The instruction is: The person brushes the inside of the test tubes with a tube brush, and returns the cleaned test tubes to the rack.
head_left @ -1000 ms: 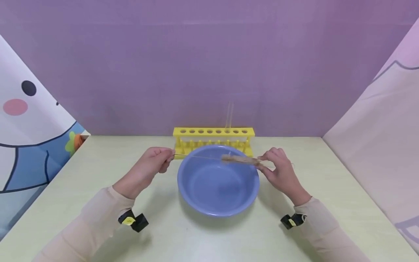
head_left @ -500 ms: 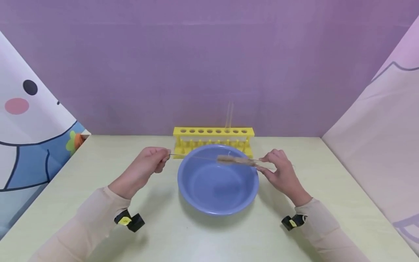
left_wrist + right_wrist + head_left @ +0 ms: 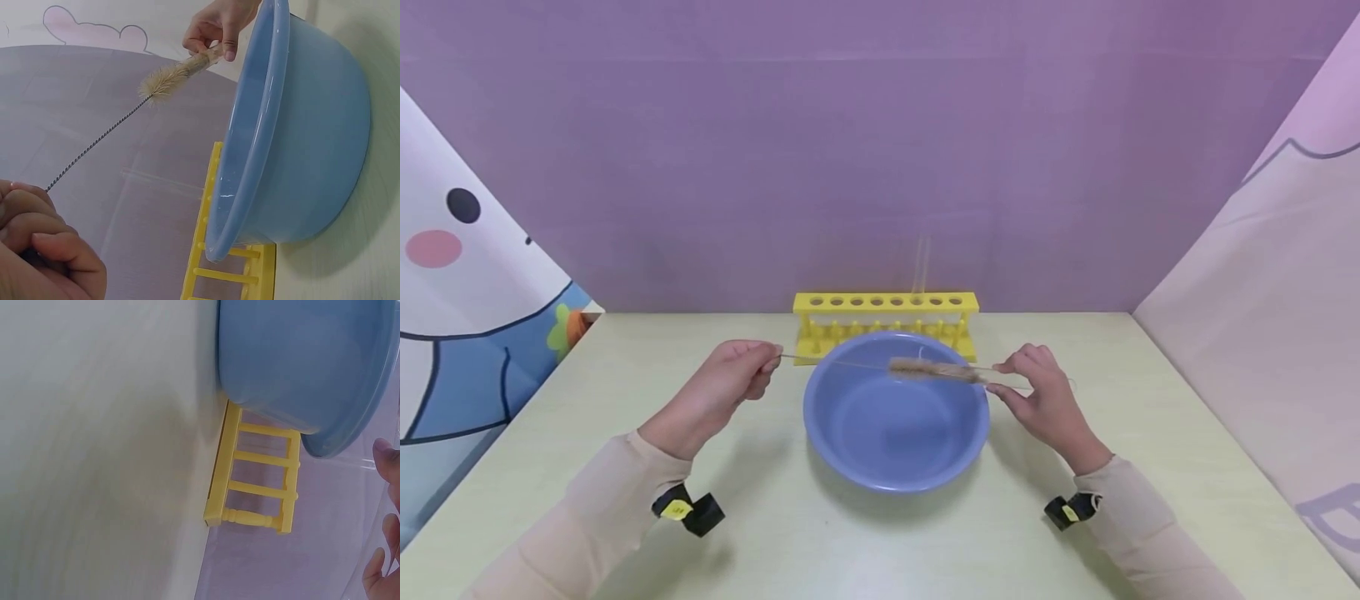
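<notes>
A test tube brush [image 3: 913, 367] lies nearly level above the blue basin [image 3: 895, 482], its twisted wire handle running to the left. My left hand [image 3: 718, 387] pinches the end of that wire, left of the basin. At the basin's right side, my right hand [image 3: 1048, 404] holds a clear test tube [image 3: 991, 377] between thumb and fingers. Part of the pale bristles sits inside the tube; in the left wrist view the bristles [image 3: 161, 84] nearest the wire fan out past its mouth. The right wrist view shows only some fingertips [image 3: 382, 459] at its edge.
Behind the basin stands a yellow test tube rack [image 3: 885, 303], partly hidden by its rim. Another clear tube [image 3: 921, 265] stands upright in one of its holes. A purple backdrop [image 3: 880, 150] rises at the table's [image 3: 820, 554] back edge, with printed cloth on both sides.
My left hand has moved left, drawing the brush leftward, so more of its bristles show out of the tube. The right hand has stayed almost still with the tube.
</notes>
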